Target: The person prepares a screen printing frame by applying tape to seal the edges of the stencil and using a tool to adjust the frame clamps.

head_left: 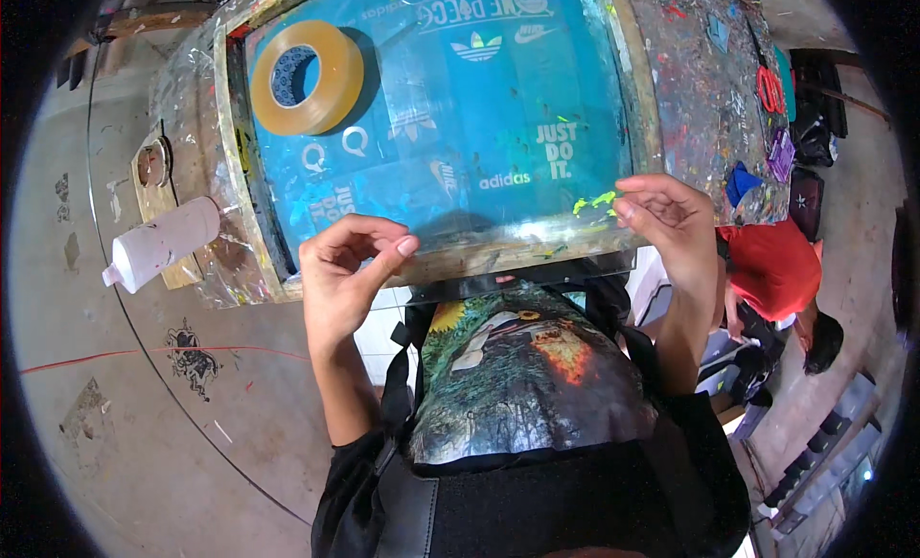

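Note:
A blue silk-screen printing frame (498,107) with pale stencilled logos lies before me, its wooden border along the near side. My left hand (347,270) is over the near left part of that border, thumb and forefinger pinched. At the near right corner, my right hand (671,213) is pinched too. Between them a clear strip of tape (522,234) appears stretched along the near edge; it is faint and see-through. A big roll of clear amber tape (340,83) rests on the mesh at the far left. Yellow-green ink smears (596,203) show near my right fingertips.
Left of the frame, a white squeeze bottle (165,242) lies on its side. On the paint-spattered table (685,107) to the right are red-handled scissors (770,88), a purple object (781,153) and a blue scrap (741,184). A person in red (776,270) bends down beyond the right edge.

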{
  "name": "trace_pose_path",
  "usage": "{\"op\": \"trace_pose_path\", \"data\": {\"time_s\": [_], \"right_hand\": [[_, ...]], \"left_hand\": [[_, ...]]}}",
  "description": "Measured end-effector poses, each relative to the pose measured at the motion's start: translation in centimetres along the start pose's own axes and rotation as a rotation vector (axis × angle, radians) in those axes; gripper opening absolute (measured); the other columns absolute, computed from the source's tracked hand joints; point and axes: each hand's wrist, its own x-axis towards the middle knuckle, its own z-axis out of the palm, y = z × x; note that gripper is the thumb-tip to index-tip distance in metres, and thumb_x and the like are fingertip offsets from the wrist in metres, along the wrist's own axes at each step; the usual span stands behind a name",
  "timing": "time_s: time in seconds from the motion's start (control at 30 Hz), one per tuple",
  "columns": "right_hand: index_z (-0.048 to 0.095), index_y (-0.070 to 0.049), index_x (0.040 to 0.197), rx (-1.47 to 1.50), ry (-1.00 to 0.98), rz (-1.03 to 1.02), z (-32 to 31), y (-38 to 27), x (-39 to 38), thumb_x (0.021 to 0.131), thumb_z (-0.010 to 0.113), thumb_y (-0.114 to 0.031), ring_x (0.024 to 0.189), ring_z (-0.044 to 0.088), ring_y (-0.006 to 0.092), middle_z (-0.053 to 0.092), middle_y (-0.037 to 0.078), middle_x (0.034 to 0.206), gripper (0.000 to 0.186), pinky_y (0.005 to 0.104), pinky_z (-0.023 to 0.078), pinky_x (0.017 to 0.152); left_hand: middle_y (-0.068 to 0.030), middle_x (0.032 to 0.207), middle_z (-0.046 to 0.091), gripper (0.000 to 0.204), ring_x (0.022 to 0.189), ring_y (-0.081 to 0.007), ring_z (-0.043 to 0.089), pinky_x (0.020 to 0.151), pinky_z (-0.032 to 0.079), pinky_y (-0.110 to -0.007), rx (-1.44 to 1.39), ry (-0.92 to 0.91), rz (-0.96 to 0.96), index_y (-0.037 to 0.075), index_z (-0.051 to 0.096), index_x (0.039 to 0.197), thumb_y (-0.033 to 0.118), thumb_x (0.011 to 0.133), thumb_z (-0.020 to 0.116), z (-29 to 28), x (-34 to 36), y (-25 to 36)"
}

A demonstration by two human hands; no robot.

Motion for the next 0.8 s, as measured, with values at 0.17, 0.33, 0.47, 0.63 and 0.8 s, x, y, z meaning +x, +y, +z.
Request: {"op": "trace_pose_path", "data": {"time_s": [0.17, 0.33, 0.47, 0.63, 0.8], "right_hand": [[0.074, 0.002, 0.110, -0.044, 0.003, 0.130, -1.1, 0.9, -1.1, 0.095, 0.069, -0.002, 0.091, 0.068, 0.0099, 0.074, 0.008, 0.100, 0.016, 0.0240, 0.052, 0.082], [0.074, 0.003, 0.108, -0.030, -0.074, 0.010, -1.4, 0.0, -1.6, 0.096, 0.069, -0.003, 0.092, 0.064, 0.0075, 0.074, 0.007, 0.103, 0.014, 0.0219, 0.049, 0.085], [0.076, 0.002, 0.102, -0.195, 0.054, 0.197, -0.8, 1.1, -0.9, 0.094, 0.071, -0.004, 0.083, 0.064, 0.0075, 0.075, 0.005, 0.095, 0.011, 0.0232, 0.051, 0.076], [0.075, 0.004, 0.096, -0.363, 0.037, 0.234, -0.9, 2.6, 0.5, 0.091, 0.075, -0.007, 0.073, 0.062, 0.0058, 0.074, 0.004, 0.083, 0.012, 0.0233, 0.049, 0.066], [0.075, 0.002, 0.089, -0.640, -0.001, 0.262, -0.3, 2.1, 1.8, 0.086, 0.077, -0.016, 0.066, 0.062, 0.0094, 0.071, 0.009, 0.074, 0.019, 0.0264, 0.049, 0.063]], "left_hand": [[-0.0122, 0.090, 0.076, 0.014, 0.080, -0.0147, 0.072, 0.068, 0.056, -0.025, -0.132, 0.044, -0.090, -0.005, 0.073, 0.104, 0.003, 0.093, 0.072, 0.6, -0.8, -1.4], [-0.0121, 0.091, 0.076, 0.017, 0.082, -0.0154, 0.072, 0.072, 0.056, -0.028, 0.001, 0.002, -0.087, -0.006, 0.075, 0.105, 0.008, 0.097, 0.069, 0.0, -1.7, -0.9], [-0.0074, 0.086, 0.075, 0.016, 0.074, -0.0084, 0.064, 0.067, 0.051, -0.023, 0.250, 0.092, -0.124, -0.004, 0.078, 0.101, 0.010, 0.096, 0.071, 0.3, -0.4, -2.1], [-0.0051, 0.081, 0.075, 0.014, 0.069, -0.0064, 0.062, 0.063, 0.050, -0.022, 0.249, 0.091, -0.329, -0.003, 0.078, 0.099, 0.008, 0.093, 0.072, 0.4, 0.9, -3.2], [-0.0059, 0.084, 0.076, 0.011, 0.067, -0.0060, 0.063, 0.061, 0.051, -0.022, 0.275, 0.047, -0.452, -0.003, 0.077, 0.097, 0.004, 0.093, 0.068, 0.1, 1.8, -3.5]]}}
